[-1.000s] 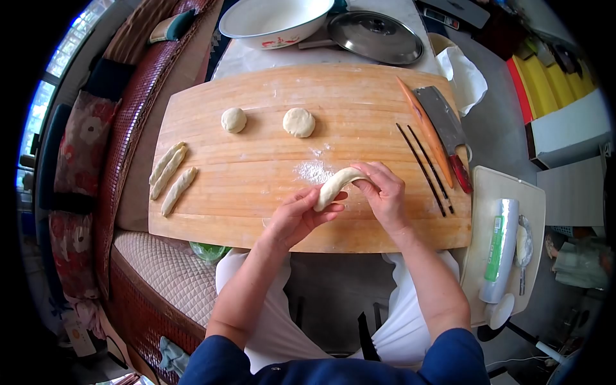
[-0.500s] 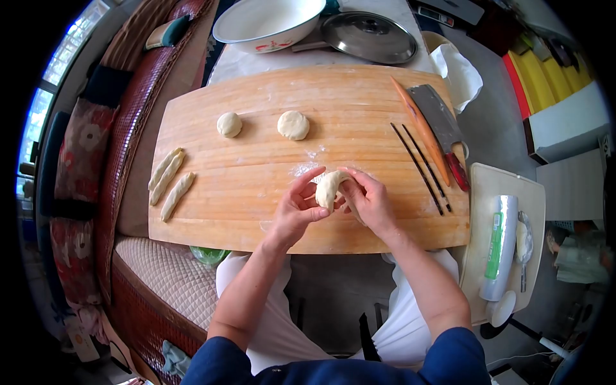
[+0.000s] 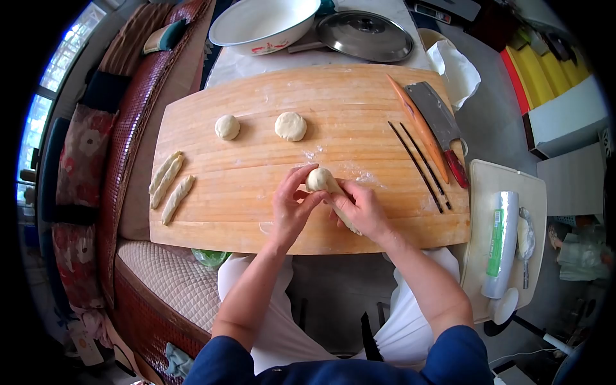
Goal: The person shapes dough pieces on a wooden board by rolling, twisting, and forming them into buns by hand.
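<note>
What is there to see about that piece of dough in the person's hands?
The dough is pale, smooth and soft-looking: an elongated piece with a rounded upper end, slanting down to the right. The left hand touches the rounded end; the right hand grasps and partly hides the rest. It is over the wooden board; contact there is unclear.

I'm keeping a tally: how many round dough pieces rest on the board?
2: the smaller round piece on the far side of the wooden board, and the wider round piece to its right, apart. The left hand and right hand hide some board.
</note>
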Demonstrator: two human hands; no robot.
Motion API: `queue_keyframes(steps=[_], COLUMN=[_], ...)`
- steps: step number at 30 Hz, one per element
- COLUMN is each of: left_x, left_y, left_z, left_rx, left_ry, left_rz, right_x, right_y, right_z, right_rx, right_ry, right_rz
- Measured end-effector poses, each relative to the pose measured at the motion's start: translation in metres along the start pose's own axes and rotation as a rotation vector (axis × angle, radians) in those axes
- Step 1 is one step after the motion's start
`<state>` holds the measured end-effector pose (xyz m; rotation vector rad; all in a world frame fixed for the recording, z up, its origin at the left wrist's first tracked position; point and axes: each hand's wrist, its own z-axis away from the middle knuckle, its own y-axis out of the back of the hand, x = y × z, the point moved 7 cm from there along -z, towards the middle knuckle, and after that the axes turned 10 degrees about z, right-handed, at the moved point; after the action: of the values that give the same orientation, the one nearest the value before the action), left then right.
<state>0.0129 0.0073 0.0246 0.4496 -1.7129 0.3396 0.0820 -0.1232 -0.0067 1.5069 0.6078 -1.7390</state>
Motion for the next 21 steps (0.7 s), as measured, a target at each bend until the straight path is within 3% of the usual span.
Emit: queue_keyframes(steps=[5, 8, 11, 14, 17, 21], left_x=[0.004, -0.009, -0.019, 0.01, 0.002, -0.015], left_y=[0.001, 0.0, -0.001, -0.013, -0.009, 0.004], left_z=[-0.001, 0.002, 0.002, -0.002, -0.004, -0.002], left_rx=[0.003, 0.099, 0.137, -0.099, -0.233, -0.381], left_ry=[-0.034, 0.054, 0.042, -0.1, -0.01, 0.308], left_rz=[-0.243, -0.223, -0.004, -0.256, -0.005, 0.063], right_x=[0.003, 0.001, -0.002, 0.003, 0.008, 0.011], right_y=[0.001, -0.001, -0.001, 0.003, 0.014, 0.02], right_z=[0.0, -0.001, -0.001, -0.003, -0.004, -0.003], right_rx=[0.046, 0.057, 0.067, 0.078, 0.074, 0.016], right_ry=[0.023, 0.019, 0.028, 0.042, 0.024, -0.022], right_rz=[0.006, 0.04, 0.009, -0.048, -0.004, 0.066])
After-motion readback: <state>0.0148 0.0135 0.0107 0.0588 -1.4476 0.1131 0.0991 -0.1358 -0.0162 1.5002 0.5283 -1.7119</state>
